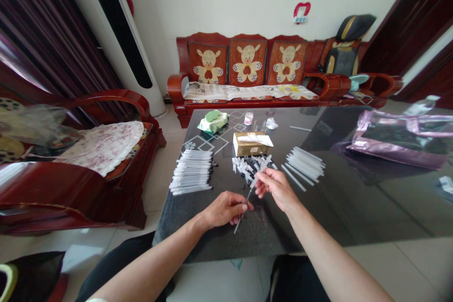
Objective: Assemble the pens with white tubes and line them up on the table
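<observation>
Head view: tube (260, 172) and rod (249, 194) held in line over bench (198, 224)

The left hand (225, 209) pinches the rod between thumb and fingers; the right hand (276, 187) pinches the tube. Both items are on the near side of the box (244, 149). They share one long axis, slanting from near left to far right, tube at the far end. The left hand is closer to the bench's front edge. Whether the rod's end sits inside the tube cannot be told. Spare tubes (305, 164) lie nearer the right hand, beyond it and rightward; pens (192, 172) lie in a row at left.
</observation>
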A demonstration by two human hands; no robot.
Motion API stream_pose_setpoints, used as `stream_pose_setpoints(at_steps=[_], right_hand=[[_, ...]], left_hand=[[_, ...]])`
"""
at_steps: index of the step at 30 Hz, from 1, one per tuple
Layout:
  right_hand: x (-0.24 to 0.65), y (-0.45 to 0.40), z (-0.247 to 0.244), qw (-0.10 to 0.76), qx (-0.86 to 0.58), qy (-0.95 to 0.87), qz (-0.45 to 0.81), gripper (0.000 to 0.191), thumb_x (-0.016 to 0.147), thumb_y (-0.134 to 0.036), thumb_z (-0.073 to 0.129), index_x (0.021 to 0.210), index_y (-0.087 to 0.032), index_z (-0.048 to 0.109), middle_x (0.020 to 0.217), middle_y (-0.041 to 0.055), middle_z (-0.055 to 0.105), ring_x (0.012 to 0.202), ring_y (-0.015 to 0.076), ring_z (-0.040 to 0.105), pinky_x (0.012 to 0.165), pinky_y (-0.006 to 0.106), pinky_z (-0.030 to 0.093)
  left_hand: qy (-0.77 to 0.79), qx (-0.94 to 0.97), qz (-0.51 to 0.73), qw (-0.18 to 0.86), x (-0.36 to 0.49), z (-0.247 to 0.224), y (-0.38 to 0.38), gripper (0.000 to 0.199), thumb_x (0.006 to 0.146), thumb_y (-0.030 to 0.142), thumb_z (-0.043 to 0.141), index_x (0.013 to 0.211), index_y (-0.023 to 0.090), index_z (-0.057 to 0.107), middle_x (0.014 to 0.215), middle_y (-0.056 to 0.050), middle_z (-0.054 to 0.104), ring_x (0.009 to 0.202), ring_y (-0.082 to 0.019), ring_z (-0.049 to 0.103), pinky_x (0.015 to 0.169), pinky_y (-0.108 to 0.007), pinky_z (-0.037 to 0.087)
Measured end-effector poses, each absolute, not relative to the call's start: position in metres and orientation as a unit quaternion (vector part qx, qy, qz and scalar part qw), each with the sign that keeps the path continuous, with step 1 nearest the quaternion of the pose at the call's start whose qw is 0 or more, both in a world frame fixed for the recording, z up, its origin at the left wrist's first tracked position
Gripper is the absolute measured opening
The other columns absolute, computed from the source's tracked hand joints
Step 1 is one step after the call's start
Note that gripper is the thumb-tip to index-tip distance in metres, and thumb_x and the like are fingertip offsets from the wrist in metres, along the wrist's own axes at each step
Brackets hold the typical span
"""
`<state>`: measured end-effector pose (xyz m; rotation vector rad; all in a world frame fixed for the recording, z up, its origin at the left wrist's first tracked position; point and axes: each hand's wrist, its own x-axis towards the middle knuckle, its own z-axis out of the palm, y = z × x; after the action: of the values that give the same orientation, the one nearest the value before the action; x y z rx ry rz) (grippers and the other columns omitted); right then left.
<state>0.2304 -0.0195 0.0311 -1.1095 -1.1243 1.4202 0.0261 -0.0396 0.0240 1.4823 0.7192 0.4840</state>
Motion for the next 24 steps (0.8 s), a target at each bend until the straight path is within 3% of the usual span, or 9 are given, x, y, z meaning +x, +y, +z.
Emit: stream_pose_setpoints(at_steps=[9,12,18,24], right_hand=[[0.221,-0.024,0.026,0.417,-0.458,-0.456,0.639,0.029,0.075,-0.04,0.064,0.076,-0.012,0.058,0.059,0.0031,0.065,0.043,0.0137,0.061,0.037,0.021,0.048],[0.215,-0.026,0.023,0.41,-0.443,-0.411,0.683,0.025,0.076,-0.037,0.065,0.077,-0.012,0.058,0.06,0.004,0.067,0.044,0.0138,0.061,0.038,0.023,0.05],[0.22,-0.02,0.021,0.456,-0.407,-0.334,0.718,0.018,0.077,-0.03,0.064,0.075,-0.012,0.063,0.061,0.004,0.068,0.048,0.0139,0.063,0.043,0.024,0.053],[0.229,-0.015,0.019,0.487,-0.39,-0.308,0.718,0.015,0.079,-0.028,0.063,0.077,-0.013,0.065,0.062,0.003,0.068,0.049,0.0138,0.063,0.045,0.025,0.054]], left_hand=[[0.349,0.595,0.285,0.666,0.03,0.01,-0.037,0.036,0.078,0.049,0.058,0.085,0.014,0.058,0.048,0.004,0.048,0.037,-0.007,0.045,0.035,-0.015,0.033],[0.347,0.535,0.328,0.697,0.033,0.01,-0.037,0.039,0.074,0.049,0.063,0.091,0.014,0.054,0.06,0.002,0.055,0.041,-0.007,0.05,0.037,-0.016,0.035],[0.287,0.477,0.36,0.749,0.029,0.025,-0.038,0.048,0.081,0.051,0.053,0.111,0.015,0.053,0.088,-0.01,0.063,0.061,-0.014,0.061,0.053,-0.025,0.048],[0.237,0.495,0.345,0.761,0.023,0.028,-0.033,0.063,0.07,0.04,0.071,0.125,0.018,0.048,0.097,-0.012,0.063,0.073,-0.018,0.063,0.062,-0.029,0.05]])
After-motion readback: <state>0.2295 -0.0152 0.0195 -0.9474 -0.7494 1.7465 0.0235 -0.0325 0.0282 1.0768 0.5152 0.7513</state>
